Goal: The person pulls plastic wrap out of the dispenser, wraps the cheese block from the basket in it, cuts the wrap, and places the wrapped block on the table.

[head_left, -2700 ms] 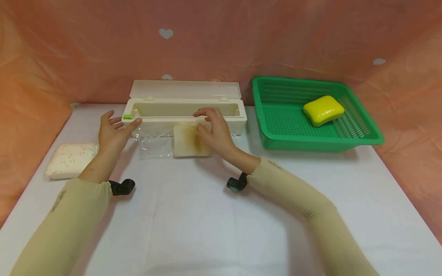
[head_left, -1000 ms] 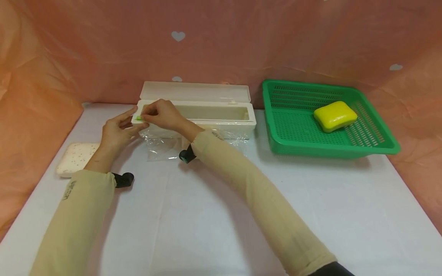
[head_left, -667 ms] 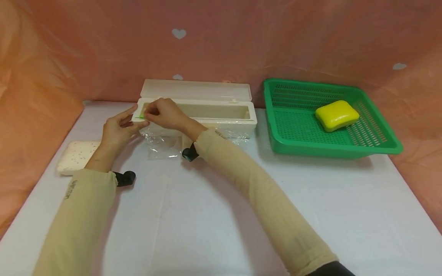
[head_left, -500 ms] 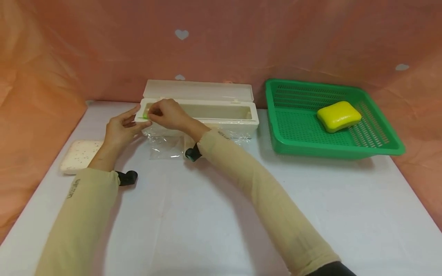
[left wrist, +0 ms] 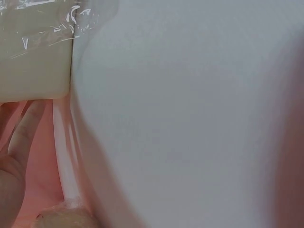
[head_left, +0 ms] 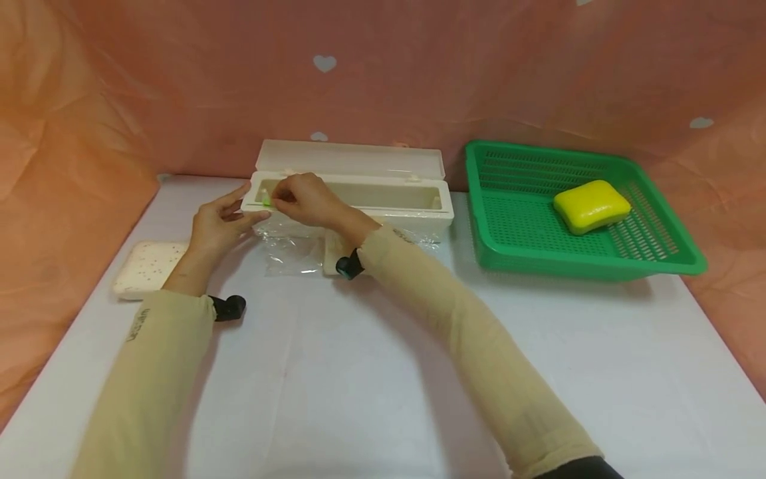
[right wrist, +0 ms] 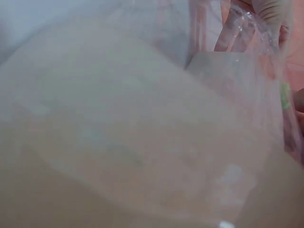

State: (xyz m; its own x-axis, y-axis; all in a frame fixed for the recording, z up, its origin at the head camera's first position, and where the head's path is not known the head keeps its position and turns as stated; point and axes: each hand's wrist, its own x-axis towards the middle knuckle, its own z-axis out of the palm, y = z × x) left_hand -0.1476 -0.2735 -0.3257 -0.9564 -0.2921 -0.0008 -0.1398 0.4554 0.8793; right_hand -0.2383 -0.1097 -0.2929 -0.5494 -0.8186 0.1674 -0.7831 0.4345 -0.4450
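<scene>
A white cling film dispenser [head_left: 353, 219] stands at the back of the table, its lid [head_left: 350, 158] tipped back. My left hand [head_left: 215, 229] grips its left end, thumb at the front and fingers behind. With curled fingers, my right hand [head_left: 308, 199] pinches the small green slide cutter [head_left: 266, 201] on the front rail, near the left end. Clear cling film [head_left: 293, 256] hangs from the front onto the table. A pale square piece [head_left: 331, 253] lies there, mostly hidden by my right wrist. In the right wrist view, blurred film covers most of the scene.
At the left, beside my forearm, lies a white speckled block [head_left: 146, 269] that looks film-wrapped. A green basket [head_left: 580, 265] stands at the right with a yellow block [head_left: 592, 206] in it. An orange-pink cloth [head_left: 395, 86] rises behind the table.
My right hand has come from the middle to the dispenser's left end and taken the green cutter, which has since slid slightly right. My left hand has taken hold of the dispenser's end.
</scene>
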